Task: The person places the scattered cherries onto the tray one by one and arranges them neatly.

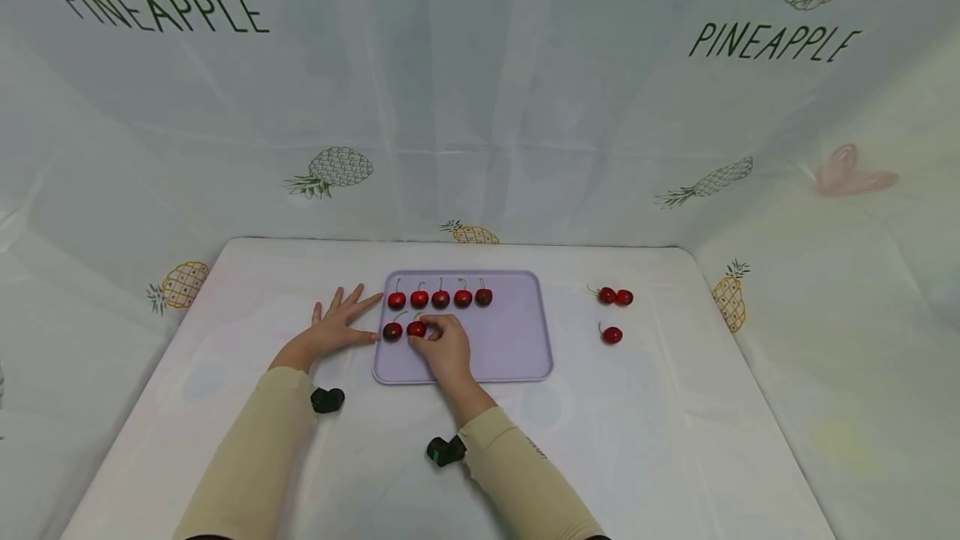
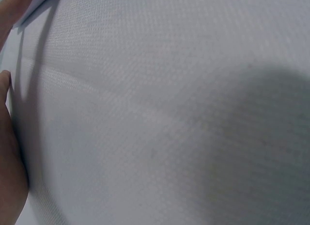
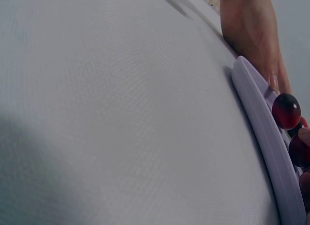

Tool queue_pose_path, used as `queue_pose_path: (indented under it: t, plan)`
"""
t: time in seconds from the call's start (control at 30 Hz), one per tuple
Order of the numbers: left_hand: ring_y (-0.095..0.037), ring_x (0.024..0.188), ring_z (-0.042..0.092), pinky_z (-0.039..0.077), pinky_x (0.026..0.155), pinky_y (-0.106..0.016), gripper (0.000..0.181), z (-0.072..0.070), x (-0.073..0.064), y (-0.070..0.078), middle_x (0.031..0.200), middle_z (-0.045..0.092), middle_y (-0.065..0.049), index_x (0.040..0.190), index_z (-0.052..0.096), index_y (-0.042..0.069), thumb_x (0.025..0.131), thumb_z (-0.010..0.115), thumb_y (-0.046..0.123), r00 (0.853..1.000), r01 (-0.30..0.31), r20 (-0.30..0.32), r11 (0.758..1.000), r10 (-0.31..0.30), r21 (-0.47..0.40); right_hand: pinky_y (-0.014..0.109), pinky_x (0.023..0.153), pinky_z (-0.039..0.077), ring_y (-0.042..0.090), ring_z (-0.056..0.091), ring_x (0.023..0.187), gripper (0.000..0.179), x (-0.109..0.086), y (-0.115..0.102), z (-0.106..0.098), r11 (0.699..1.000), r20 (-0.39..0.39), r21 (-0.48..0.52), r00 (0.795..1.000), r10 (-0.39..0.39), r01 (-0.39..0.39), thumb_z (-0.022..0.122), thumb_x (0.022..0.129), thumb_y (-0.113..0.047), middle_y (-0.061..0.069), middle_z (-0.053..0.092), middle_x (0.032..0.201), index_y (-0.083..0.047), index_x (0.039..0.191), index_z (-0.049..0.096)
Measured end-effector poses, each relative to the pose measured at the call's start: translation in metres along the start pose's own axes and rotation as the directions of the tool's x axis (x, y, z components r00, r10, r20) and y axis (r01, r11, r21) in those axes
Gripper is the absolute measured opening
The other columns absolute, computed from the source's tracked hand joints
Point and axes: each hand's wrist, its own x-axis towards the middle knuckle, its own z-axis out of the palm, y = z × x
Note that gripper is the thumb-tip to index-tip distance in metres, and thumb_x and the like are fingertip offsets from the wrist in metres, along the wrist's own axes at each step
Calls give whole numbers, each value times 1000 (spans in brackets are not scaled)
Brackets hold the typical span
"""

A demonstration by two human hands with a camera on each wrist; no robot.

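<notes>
A lilac rectangular tray (image 1: 510, 344) lies on the table. Several dark red cherries with stems, such as this cherry (image 1: 440, 298), form a row along its far side. Nearer, at the left, one cherry (image 1: 392, 332) sits beside a second cherry (image 1: 416, 328), which my right hand (image 1: 450, 352) pinches between thumb and fingers. My left hand (image 1: 335, 332) rests on the table with fingers spread, its fingertips at the tray's left rim. In the right wrist view, a cherry (image 3: 286, 111) stands out just inside the tray rim (image 3: 266, 137); the right fingers are mostly cut off there.
Right of the tray, two cherries (image 1: 615, 297) lie side by side on the white tablecloth (image 1: 675, 407), with a single cherry (image 1: 612, 335) nearer. A pineapple-print curtain (image 1: 480, 107) rises behind the table. Dark wrist devices (image 1: 327, 400) sit by both sleeves.
</notes>
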Motion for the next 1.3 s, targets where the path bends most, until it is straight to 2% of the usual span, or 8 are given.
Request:
queue_pose_path:
  t: [0.43, 0.7, 1.03, 1.3]
  plan:
    - [-48, 142, -13, -17, 103, -70, 86, -1, 2, 1, 161, 5, -20, 153, 33, 18, 83, 70, 50, 1000, 30, 6, 1000, -30, 6, 21, 60, 43, 2, 49, 66, 31, -1, -1, 0, 1000, 8, -8, 1000, 12, -12, 84, 76, -14, -4, 58, 83, -10, 105, 75]
    - [-49, 142, -12, -17, 103, -69, 86, -1, 0, 3, 161, 6, -21, 153, 33, 19, 83, 70, 52, 1000, 9, -7, 1000, -10, -10, 23, 59, 43, 5, 49, 67, 28, -1, -3, 1, 1000, -10, -6, 1000, 30, -30, 84, 77, -18, -1, 58, 82, -11, 102, 75]
    - [-48, 143, -12, -16, 103, -70, 85, -2, 1, 4, 161, 5, -20, 153, 33, 18, 84, 70, 51, 1000, 29, -2, 999, -29, 13, 23, 59, 43, 5, 49, 66, 29, -1, -6, 1, 999, -25, -9, 999, 38, -38, 85, 76, -19, 2, 59, 84, -10, 101, 75]
    - [-47, 143, -13, -17, 103, -69, 86, -2, 0, 5, 161, 5, -19, 153, 32, 19, 83, 70, 52, 1000, 22, 0, 1000, -22, -2, 23, 57, 43, 5, 48, 65, 30, -1, -6, 1, 999, -26, -16, 999, 32, -32, 86, 75, -19, 1, 58, 82, -9, 100, 75]
